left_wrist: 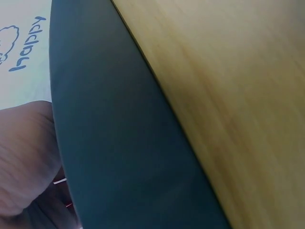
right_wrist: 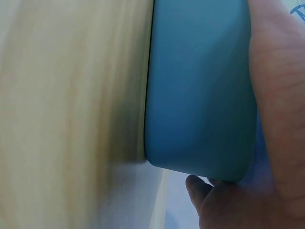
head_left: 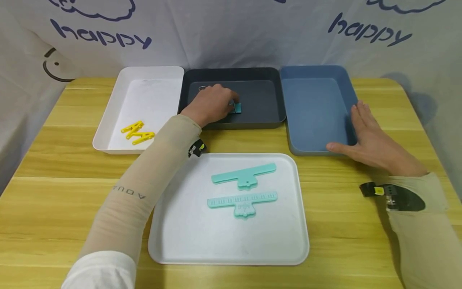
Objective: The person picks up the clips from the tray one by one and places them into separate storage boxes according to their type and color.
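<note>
My left hand (head_left: 213,103) reaches into the dark grey tray (head_left: 260,125), palm down with fingers bent. Its fingertips are at a small teal binder clip (head_left: 237,108) with a wire handle, and the hand partly covers the clip. A wire loop (head_left: 202,88) shows just beyond the knuckles. In the left wrist view, the dark tray's side wall (left_wrist: 119,124) hides most of the fingers. My right hand (head_left: 371,140) rests on the near right corner of the blue tray (head_left: 317,151). Its fingers lie straight along the right side, the thumb across the front rim.
A white tray (head_left: 112,151) at the left holds yellow clothespins (head_left: 143,137). On the white serving tray (head_left: 187,251) in front lie two mint-green bag clips, one plain (head_left: 245,175) and one with ruler marks (head_left: 242,200). A printed cloth (head_left: 231,36) hangs behind the wooden table (head_left: 54,192).
</note>
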### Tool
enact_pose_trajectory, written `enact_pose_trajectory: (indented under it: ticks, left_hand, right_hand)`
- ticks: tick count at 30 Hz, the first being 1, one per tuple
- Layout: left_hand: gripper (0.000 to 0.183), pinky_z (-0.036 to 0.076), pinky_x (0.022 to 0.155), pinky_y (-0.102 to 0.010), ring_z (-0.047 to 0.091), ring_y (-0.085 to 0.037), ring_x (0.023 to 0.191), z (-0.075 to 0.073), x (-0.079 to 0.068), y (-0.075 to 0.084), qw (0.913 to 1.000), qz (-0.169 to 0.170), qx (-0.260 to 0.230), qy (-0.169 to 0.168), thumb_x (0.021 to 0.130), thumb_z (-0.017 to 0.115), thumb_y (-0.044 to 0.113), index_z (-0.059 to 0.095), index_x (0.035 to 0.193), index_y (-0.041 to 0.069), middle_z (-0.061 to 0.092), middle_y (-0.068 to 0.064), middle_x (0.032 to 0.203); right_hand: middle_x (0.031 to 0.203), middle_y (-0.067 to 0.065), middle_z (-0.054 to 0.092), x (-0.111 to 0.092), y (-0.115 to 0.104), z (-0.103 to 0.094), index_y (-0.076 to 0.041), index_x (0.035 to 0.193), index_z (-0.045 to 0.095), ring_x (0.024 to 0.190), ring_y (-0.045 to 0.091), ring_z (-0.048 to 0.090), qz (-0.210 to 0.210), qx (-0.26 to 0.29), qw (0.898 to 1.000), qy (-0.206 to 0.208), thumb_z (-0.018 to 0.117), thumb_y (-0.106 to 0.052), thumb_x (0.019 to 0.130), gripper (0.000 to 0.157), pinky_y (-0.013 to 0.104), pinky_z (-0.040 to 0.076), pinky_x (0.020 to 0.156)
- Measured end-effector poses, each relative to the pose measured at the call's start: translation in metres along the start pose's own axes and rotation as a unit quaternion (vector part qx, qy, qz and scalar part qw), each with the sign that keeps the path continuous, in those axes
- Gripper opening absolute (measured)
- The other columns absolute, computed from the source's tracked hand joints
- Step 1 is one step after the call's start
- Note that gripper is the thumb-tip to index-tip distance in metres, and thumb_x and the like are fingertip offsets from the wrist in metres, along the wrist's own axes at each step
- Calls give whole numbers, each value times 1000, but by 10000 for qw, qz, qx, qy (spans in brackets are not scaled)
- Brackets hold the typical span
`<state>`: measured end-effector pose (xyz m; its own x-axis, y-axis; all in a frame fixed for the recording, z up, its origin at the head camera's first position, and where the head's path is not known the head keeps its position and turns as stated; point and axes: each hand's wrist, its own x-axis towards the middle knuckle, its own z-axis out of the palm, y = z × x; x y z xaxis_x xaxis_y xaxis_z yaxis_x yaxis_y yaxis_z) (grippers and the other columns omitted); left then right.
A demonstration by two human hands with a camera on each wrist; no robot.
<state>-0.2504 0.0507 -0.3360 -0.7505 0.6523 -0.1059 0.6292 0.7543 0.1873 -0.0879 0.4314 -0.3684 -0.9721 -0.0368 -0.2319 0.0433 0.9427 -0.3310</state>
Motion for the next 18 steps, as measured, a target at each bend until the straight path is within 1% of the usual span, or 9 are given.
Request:
enact_pose_trajectory:
  ticks: [6, 10, 18]
  left_hand:
    - [34, 61, 89, -44, 74, -29, 95, -2, -1, 0, 10000, 3, 24, 54, 107, 55, 17, 66, 139, 13, 73, -14, 131]
    - [34, 61, 89, -44, 74, -29, 95, -4, -2, 0, 9999, 41, 32, 96, 107, 56, 18, 67, 138, 13, 73, -14, 130]
    - [34, 61, 82, -41, 70, -27, 85, -8, -5, 1, 9998, 86, 41, 186, 106, 54, 16, 68, 137, 12, 74, -15, 126]
  right_hand:
    - [166, 9, -37, 0, -2, -1, -3, 159, -22, 157, 34, -32, -25, -5, 10000, -16, 60, -69, 93, 125, 70, 2, 126]
    - [166, 9, -37, -1, -2, -2, -3, 159, -23, 157, 34, -32, -25, -3, 10000, -10, 60, -69, 93, 125, 70, 2, 126]
    - [165, 8, -39, -1, -2, -2, -3, 159, -24, 156, 35, -32, 31, -6, 10000, -60, 59, -71, 93, 126, 72, 4, 125]
